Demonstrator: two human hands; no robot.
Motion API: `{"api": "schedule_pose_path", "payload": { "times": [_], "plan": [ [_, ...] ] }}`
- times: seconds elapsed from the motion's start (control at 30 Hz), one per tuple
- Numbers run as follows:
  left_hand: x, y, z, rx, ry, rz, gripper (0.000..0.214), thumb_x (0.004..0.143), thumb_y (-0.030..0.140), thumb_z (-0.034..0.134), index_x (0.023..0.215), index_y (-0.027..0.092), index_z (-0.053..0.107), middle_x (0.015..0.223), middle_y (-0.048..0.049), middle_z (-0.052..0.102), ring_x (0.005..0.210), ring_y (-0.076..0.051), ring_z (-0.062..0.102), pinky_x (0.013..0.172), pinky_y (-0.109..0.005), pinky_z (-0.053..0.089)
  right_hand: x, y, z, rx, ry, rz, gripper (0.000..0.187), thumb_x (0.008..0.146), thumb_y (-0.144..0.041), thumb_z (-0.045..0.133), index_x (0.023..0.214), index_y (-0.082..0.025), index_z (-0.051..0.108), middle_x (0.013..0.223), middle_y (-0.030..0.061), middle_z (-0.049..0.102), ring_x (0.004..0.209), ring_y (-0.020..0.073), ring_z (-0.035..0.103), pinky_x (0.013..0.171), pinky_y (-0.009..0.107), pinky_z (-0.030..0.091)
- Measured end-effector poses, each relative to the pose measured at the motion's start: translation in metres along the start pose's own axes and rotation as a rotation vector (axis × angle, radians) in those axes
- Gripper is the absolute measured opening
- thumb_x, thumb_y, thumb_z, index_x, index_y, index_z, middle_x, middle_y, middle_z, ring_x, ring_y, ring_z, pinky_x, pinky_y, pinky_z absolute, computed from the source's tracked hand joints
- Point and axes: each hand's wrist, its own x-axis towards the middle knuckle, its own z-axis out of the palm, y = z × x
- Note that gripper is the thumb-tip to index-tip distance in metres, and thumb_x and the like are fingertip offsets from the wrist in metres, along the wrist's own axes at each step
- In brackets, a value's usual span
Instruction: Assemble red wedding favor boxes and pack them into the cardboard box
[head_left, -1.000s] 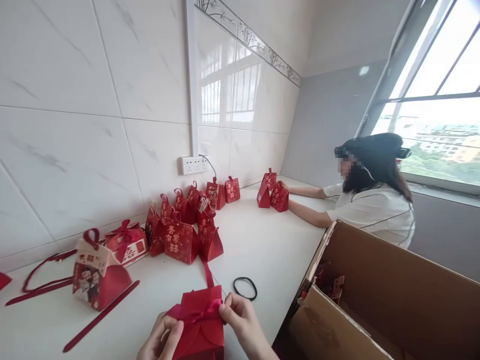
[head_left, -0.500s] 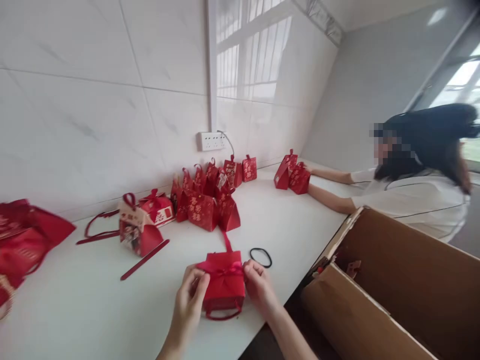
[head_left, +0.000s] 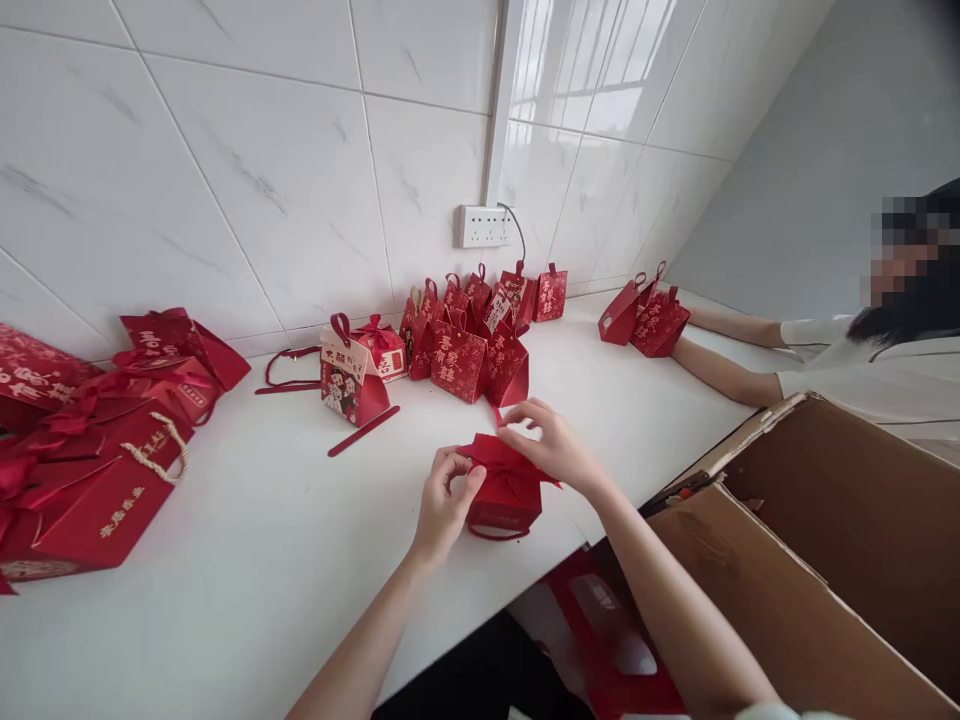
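Observation:
A small red gift box [head_left: 504, 515] stands on the white table, with a red ribbon [head_left: 511, 472] tied in a bow across its top and a dark red cord handle hanging at its near side. At the box's left top edge, my left hand [head_left: 448, 500] is closed, thumb and fingers pinching the ribbon's left part. My right hand [head_left: 555, 445] arches over the far right edge; its thumb and forefinger come together at the ribbon strip behind the box. The right ribbon tail lies loose beneath that hand.
Several red gift boxes [head_left: 457, 362] stand along the wall. A beige-fronted box [head_left: 343, 385] and dark red strips [head_left: 364, 430] lie left. Larger red boxes [head_left: 124, 500] crowd the far left. Right are an open cardboard carton [head_left: 750, 580] and a co-worker's arms [head_left: 724, 370] at red boxes.
My right hand has left the bow's right side and moved up to the box's far edge. My left hand stays at the left edge. The view has tilted down and turned left.

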Motion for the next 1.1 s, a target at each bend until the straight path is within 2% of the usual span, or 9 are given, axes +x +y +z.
{"api": "schedule_pose_path", "payload": {
  "times": [0.1, 0.2, 0.33, 0.53, 0.63, 0.7, 0.8, 0.9, 1.1],
  "plan": [
    [0.0, 0.0, -0.002, 0.027, 0.017, 0.036, 0.027, 0.077, 0.044, 0.061, 0.07, 0.019, 0.054, 0.091, -0.0036, 0.051, 0.089, -0.018, 0.054, 0.081, -0.029, 0.044, 0.026, -0.018, 0.005, -0.161, -0.349, -0.008, 0.019, 0.074, -0.035, 0.068, 0.085, -0.02, 0.063, 0.092, 0.0037, 0.064, 0.089, 0.0188, 0.059, 0.077, 0.03, 0.044],
    [-0.001, 0.001, -0.004, 0.101, 0.045, 0.085, 0.024, 0.077, 0.041, 0.062, 0.068, 0.02, 0.054, 0.087, -0.0027, 0.049, 0.088, -0.018, 0.052, 0.085, -0.031, 0.044, 0.039, -0.015, 0.01, -0.126, -0.433, 0.046, 0.013, 0.074, -0.026, 0.068, 0.084, -0.02, 0.062, 0.088, 0.0017, 0.067, 0.084, 0.0167, 0.062, 0.072, 0.027, 0.045],
    [-0.002, 0.001, -0.003, 0.144, 0.037, 0.151, 0.023, 0.079, 0.038, 0.059, 0.066, 0.021, 0.049, 0.081, -0.0012, 0.047, 0.081, -0.016, 0.051, 0.081, -0.03, 0.045, 0.042, 0.0, 0.017, -0.096, -0.353, 0.068, 0.007, 0.078, -0.026, 0.063, 0.075, -0.019, 0.061, 0.081, 0.0005, 0.068, 0.078, 0.0145, 0.062, 0.07, 0.026, 0.046],
    [-0.003, 0.002, 0.0, 0.122, 0.029, 0.155, 0.025, 0.081, 0.039, 0.055, 0.066, 0.02, 0.047, 0.082, -0.0014, 0.048, 0.081, -0.015, 0.051, 0.078, -0.028, 0.046, 0.039, 0.01, 0.019, -0.058, -0.157, 0.125, 0.011, 0.082, -0.03, 0.058, 0.08, -0.019, 0.059, 0.086, 0.0029, 0.067, 0.079, 0.0148, 0.061, 0.073, 0.028, 0.046],
    [-0.004, 0.002, 0.0, 0.115, 0.034, 0.147, 0.027, 0.083, 0.041, 0.054, 0.066, 0.02, 0.048, 0.081, -0.0014, 0.048, 0.081, -0.015, 0.052, 0.077, -0.027, 0.046, 0.018, 0.007, 0.005, -0.047, 0.079, 0.124, 0.024, 0.086, -0.042, 0.051, 0.087, -0.019, 0.058, 0.098, 0.0064, 0.064, 0.085, 0.0164, 0.06, 0.075, 0.029, 0.046],
    [-0.005, 0.002, 0.0, 0.104, 0.038, 0.131, 0.029, 0.083, 0.043, 0.054, 0.066, 0.02, 0.048, 0.082, -0.0016, 0.048, 0.081, -0.015, 0.052, 0.076, -0.026, 0.046, -0.007, 0.004, -0.003, -0.064, 0.221, 0.115, 0.031, 0.086, -0.049, 0.05, 0.08, -0.019, 0.056, 0.087, 0.0053, 0.062, 0.076, 0.0159, 0.057, 0.068, 0.028, 0.044],
    [-0.005, 0.004, 0.001, 0.069, 0.027, 0.073, 0.032, 0.083, 0.045, 0.054, 0.066, 0.019, 0.048, 0.084, -0.0018, 0.048, 0.081, -0.014, 0.052, 0.075, -0.025, 0.046, -0.046, 0.0, -0.004, -0.137, 0.136, 0.156, 0.037, 0.078, -0.055, 0.058, 0.067, -0.021, 0.05, 0.059, -0.0012, 0.05, 0.054, 0.0129, 0.044, 0.052, 0.026, 0.035],
    [-0.004, 0.008, 0.001, 0.016, 0.004, 0.001, 0.033, 0.08, 0.047, 0.057, 0.065, 0.019, 0.048, 0.085, -0.0019, 0.047, 0.081, -0.014, 0.051, 0.073, -0.023, 0.045, -0.066, 0.001, 0.006, -0.127, 0.068, 0.203, 0.035, 0.074, -0.049, 0.064, 0.064, -0.021, 0.045, 0.056, -0.003, 0.046, 0.05, 0.0113, 0.037, 0.049, 0.025, 0.03],
    [-0.002, 0.014, 0.001, -0.035, -0.034, -0.085, 0.035, 0.078, 0.047, 0.057, 0.063, 0.019, 0.042, 0.082, 0.0, 0.044, 0.065, -0.01, 0.046, 0.057, -0.02, 0.042, -0.063, 0.022, 0.022, 0.368, 0.057, 0.267, 0.042, 0.079, -0.056, 0.056, 0.063, -0.02, 0.041, 0.059, -0.0026, 0.043, 0.056, 0.0108, 0.036, 0.053, 0.024, 0.029]
  ]
}}
